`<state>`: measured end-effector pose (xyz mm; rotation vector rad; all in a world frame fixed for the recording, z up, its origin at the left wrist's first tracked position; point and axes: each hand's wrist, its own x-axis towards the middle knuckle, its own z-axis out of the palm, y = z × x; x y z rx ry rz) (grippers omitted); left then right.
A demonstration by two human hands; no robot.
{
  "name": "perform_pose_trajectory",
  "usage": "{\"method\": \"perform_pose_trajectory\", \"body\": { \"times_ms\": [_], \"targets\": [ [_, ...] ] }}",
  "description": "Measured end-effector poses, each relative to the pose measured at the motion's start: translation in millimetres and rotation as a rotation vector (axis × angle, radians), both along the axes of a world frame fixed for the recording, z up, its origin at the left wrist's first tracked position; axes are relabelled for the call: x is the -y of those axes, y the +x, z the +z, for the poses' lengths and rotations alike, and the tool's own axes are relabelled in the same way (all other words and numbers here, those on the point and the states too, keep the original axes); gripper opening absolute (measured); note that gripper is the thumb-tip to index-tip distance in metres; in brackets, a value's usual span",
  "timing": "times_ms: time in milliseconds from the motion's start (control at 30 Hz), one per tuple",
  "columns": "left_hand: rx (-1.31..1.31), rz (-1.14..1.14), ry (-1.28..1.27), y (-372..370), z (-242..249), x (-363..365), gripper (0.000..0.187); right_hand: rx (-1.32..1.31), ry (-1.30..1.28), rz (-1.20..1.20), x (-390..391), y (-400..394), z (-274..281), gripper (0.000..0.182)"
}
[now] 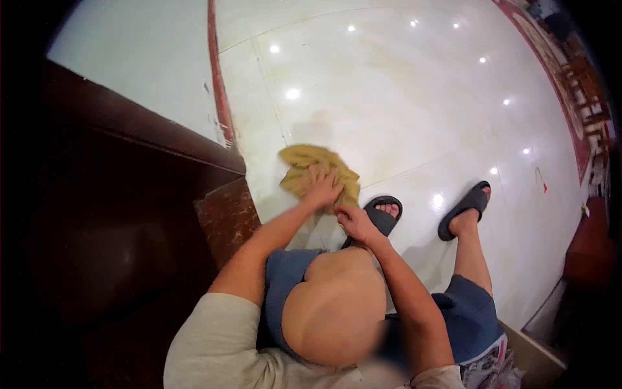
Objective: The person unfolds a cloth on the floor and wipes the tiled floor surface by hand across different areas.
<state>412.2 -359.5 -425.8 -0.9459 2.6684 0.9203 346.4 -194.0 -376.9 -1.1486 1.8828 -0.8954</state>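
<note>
A crumpled mustard-yellow cloth (301, 155) shows in front of my seated body, left of my near foot. My left hand (324, 188) lies over its middle, fingers spread across the folds. At the cloth's lower right edge, my right hand (357, 225) has its thumb and fingers pinched together on the fabric. The two hands are close together, the left one a little farther from me. Part of the cloth's lower side is hidden behind my left hand and wrist.
Black slippers (382, 214) are on my feet, on a glossy pale tiled floor (402, 97). Dark brown furniture (129, 129) stands close on my left. A small red item (545, 188) lies on the floor at right. Plastic-wrapped stuff (495, 363) sits beside me.
</note>
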Motion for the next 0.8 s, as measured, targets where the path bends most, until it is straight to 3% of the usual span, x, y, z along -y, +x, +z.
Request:
{"method": "perform_pose_trajectory", "body": {
  "times_ms": [33,100,200,233,267,333,400,467,533,600,700,800],
  "targets": [
    [-0.092,-0.077,0.181,-32,2,17,0.058,0.016,-0.002,-0.018,-4,-5,6,0.028],
    [-0.420,0.106,0.687,-80,32,17,0.043,0.057,-0.039,-0.120,-19,-18,-6,0.025],
    [-0.224,-0.101,0.459,-111,101,-14,0.037,-0.059,-0.024,-0.395,-37,-54,1,0.020],
    [-0.398,-0.111,0.410,-113,108,-34,0.031,0.140,-0.075,-0.586,-39,-63,20,0.020],
    [-0.394,-0.162,0.366,-114,114,-55,0.031,0.343,-0.131,-0.772,-42,-71,38,0.019],
    [-0.373,-0.263,0.289,-102,131,-103,0.032,-0.103,-0.084,-0.852,-52,-89,52,0.020],
    [-0.448,-0.394,0.318,-70,156,-137,0.035,0.029,-0.305,-0.952,-67,-106,7,0.023],
    [-0.477,-0.580,0.391,-43,167,-117,0.038,0.179,-0.182,-0.983,-74,-100,42,0.023],
    [-0.465,-0.745,0.165,-20,144,-93,0.043,0.277,-0.112,-0.994,-73,-94,48,0.023],
    [-0.370,-0.743,0.208,14,181,-87,0.043,0.257,-0.145,-0.951,-68,-89,31,0.023],
    [-0.221,-0.710,0.189,46,182,-63,0.040,0.211,-0.106,-0.822,-52,-80,24,0.025],
    [-0.097,-0.573,0.144,64,169,-46,0.037,-0.151,-0.004,-0.588,-17,-77,14,0.029]
  ]
}}
